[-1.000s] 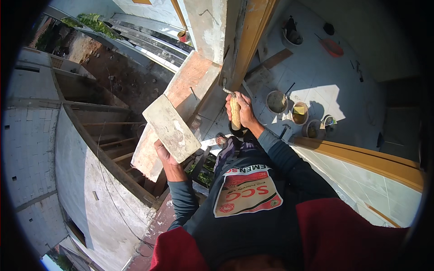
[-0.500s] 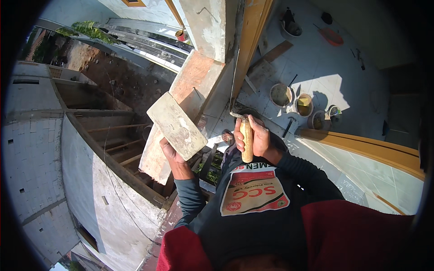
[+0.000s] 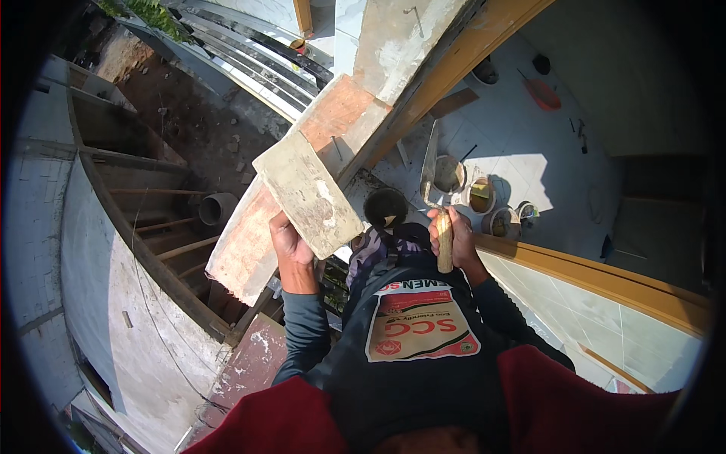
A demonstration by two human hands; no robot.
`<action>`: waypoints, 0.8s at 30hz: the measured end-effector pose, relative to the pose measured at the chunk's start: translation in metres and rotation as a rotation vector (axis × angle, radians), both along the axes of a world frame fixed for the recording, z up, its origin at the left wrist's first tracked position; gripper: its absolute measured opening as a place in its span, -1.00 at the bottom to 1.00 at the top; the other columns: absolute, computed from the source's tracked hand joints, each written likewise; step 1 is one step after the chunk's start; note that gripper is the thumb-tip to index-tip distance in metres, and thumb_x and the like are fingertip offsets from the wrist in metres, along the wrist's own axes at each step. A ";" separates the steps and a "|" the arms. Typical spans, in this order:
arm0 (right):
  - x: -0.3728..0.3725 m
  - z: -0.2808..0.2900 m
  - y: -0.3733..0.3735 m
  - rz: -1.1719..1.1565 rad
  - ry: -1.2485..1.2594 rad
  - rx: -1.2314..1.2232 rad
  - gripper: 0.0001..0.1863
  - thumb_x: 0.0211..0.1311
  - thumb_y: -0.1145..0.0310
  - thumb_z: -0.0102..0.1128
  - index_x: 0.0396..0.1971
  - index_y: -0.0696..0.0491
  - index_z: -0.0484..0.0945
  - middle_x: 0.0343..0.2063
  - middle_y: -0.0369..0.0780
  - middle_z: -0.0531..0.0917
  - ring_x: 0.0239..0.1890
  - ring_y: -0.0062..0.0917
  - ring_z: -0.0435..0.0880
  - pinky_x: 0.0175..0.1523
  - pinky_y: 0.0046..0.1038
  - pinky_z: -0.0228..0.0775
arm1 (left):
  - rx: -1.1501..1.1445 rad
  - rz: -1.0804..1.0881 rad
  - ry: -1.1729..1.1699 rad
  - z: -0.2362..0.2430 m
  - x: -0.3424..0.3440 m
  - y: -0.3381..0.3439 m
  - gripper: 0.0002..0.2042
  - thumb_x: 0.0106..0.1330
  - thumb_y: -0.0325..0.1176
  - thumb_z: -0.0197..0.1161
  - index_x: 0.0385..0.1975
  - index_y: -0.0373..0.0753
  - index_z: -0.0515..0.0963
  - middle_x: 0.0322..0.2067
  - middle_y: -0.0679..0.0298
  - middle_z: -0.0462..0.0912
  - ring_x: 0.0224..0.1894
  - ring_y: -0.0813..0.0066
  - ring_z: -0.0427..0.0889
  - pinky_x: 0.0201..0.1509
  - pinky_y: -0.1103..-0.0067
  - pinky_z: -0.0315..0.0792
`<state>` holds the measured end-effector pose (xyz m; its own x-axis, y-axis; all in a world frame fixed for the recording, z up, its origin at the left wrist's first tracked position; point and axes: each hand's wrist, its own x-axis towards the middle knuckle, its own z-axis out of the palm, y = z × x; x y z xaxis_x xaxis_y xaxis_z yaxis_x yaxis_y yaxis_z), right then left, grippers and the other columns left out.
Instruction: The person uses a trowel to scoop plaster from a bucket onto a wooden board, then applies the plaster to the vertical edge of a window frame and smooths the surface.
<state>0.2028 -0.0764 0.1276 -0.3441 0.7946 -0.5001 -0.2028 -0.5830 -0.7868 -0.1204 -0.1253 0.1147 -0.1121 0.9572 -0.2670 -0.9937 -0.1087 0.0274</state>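
My left hand (image 3: pixel 291 246) holds the plasterer's hawk (image 3: pixel 308 193), almost bare of mortar. My right hand (image 3: pixel 451 231) grips the trowel's wooden handle (image 3: pixel 445 244). Buckets (image 3: pixel 482 195) wait lower right.

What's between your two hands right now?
In the head view, a round black bucket far below shows between the left hand, which holds the grey plaster board, and the right hand, which grips a wooden-handled tool.

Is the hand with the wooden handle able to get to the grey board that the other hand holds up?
Probably yes. The right hand grips a wooden handle beside the grey board, which the left hand holds up. Only open air shows between them, though that hand is already full.
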 end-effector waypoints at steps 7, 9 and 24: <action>0.028 -0.009 -0.006 -0.048 -0.142 -0.037 -0.63 0.39 0.14 -0.13 -0.10 0.14 0.45 -0.58 -0.27 0.50 -0.68 -0.62 0.48 -0.63 -0.56 0.36 | -0.093 -0.141 0.100 0.012 0.028 0.012 -0.53 0.14 -0.51 0.04 0.12 -0.46 0.33 0.02 -0.04 0.52 0.00 0.06 0.57 0.15 0.20 0.43; 0.044 -0.011 -0.002 -0.049 -0.284 0.003 -0.71 0.37 0.21 -0.09 -0.14 0.12 0.46 -0.58 -0.28 0.48 -0.67 -0.64 0.47 -0.61 -0.57 0.35 | -0.148 -0.212 0.180 0.021 0.044 0.021 -0.51 0.15 -0.53 0.03 0.15 -0.42 0.29 0.02 -0.01 0.50 0.00 0.09 0.57 0.13 0.20 0.44; 0.207 -0.211 0.050 0.221 -1.277 0.006 -0.72 0.15 0.27 0.16 -0.29 0.18 0.42 -0.40 -0.02 0.63 -0.32 -0.09 0.64 -0.18 -0.22 0.48 | -0.601 -0.582 0.268 -0.042 0.181 0.088 -0.55 0.19 -0.51 0.04 0.14 -0.32 0.31 0.05 0.09 0.49 0.05 0.15 0.54 0.12 0.23 0.47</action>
